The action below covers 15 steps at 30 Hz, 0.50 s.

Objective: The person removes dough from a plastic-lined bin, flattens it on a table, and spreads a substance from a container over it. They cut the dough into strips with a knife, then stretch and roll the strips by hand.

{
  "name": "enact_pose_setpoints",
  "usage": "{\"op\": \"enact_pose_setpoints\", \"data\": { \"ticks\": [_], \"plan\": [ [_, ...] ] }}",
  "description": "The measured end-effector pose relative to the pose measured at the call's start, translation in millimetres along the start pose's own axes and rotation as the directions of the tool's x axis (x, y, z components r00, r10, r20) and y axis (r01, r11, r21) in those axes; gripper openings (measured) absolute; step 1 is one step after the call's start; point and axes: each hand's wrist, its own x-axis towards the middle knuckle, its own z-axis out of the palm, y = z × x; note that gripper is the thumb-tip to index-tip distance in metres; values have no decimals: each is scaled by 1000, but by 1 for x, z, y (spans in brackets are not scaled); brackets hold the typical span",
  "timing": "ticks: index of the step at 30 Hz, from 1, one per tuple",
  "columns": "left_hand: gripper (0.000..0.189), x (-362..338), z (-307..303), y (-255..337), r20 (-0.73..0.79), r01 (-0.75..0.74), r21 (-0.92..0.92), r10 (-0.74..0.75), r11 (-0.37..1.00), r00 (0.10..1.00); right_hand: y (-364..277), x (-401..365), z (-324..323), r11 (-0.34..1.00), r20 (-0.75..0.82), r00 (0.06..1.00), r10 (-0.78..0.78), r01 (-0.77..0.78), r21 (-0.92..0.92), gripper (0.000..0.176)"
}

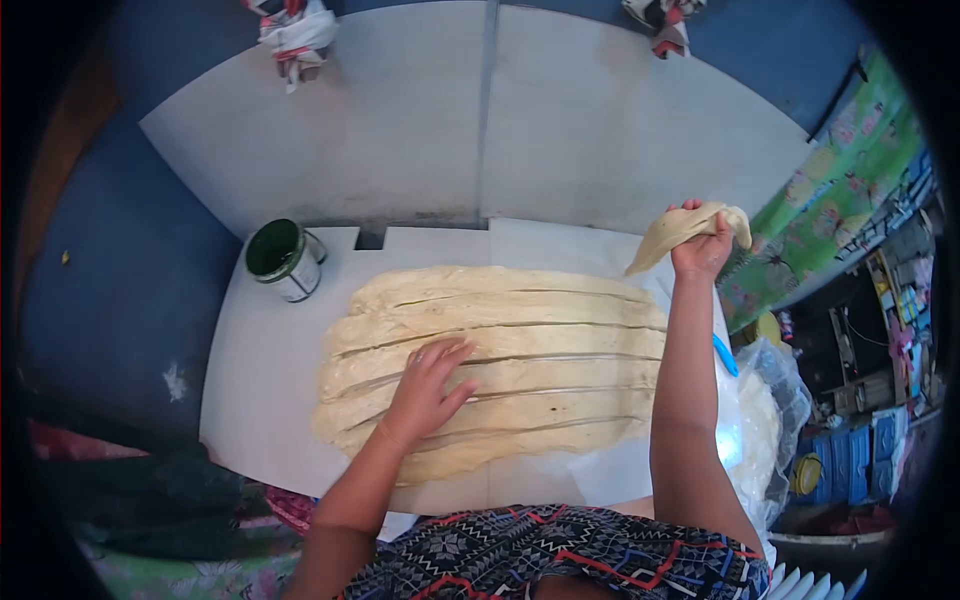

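A wide sheet of pale dough (560, 375) lies on the white tabletop, cut lengthwise into several long strips. My left hand (428, 388) rests on the left-middle of the strips, palm down with its fingers spread. Raised above the far right corner of the table, my right hand (703, 250) grips a folded piece of dough (672, 232) that droops on both sides of the fingers. A blue-handled tool (725, 355) lies by the table's right edge, partly behind my right forearm; its kind is hidden.
A green-lined can (298, 277) stands at the table's back left. Grey panels (380, 120) rise behind the table (265, 380). At the right are a clear plastic bag (770, 400), a green floral curtain (830, 200) and blue crates (840, 465).
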Motion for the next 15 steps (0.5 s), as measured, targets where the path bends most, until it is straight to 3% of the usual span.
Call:
{"op": "enact_pose_setpoints", "data": {
  "ticks": [2, 4, 6, 8, 9, 10, 12, 14, 15],
  "plan": [
    [76, 57, 21, 29, -34, -106, -46, 104, 993, 994, -24, -40, 42, 997, 68, 998, 0, -6, 79, 28],
    [101, 109, 53, 64, -169, -247, -97, 228, 964, 959, -31, -79, 73, 999, 128, 992, 5, -12, 49, 31],
    [112, 144, 93, 96, -271, -341, -170, 289, 925, 918, -32, -123, 94, 1000, 171, 985, 18, -21, 14, 35],
    [101, 156, 116, 119, -78, -237, -571, 235, 786, 969, -32, -155, 104, 995, 300, 949, 100, -99, -17, 49],
    [81, 151, 121, 124, -6, -175, -735, 251, 655, 968, -38, -160, 98, 996, 300, 950, 85, -86, -12, 49],
    [81, 148, 122, 122, -1, -176, -733, 259, 657, 966, -47, -163, 90, 995, 320, 946, -44, 69, -68, 54],
    [65, 138, 111, 103, 474, -9, -505, 286, 863, 833, -74, -154, 61, 919, 285, 918, -277, 340, -201, 57],
    [55, 133, 79, 82, 426, -54, -493, 295, 868, 855, -103, -136, 31, 938, 135, 946, -295, 314, -145, 43],
    [54, 138, 64, 73, 344, -180, -391, 324, 903, 881, -110, -122, 15, 940, 119, 948, -297, 312, -141, 43]
  ]
}}
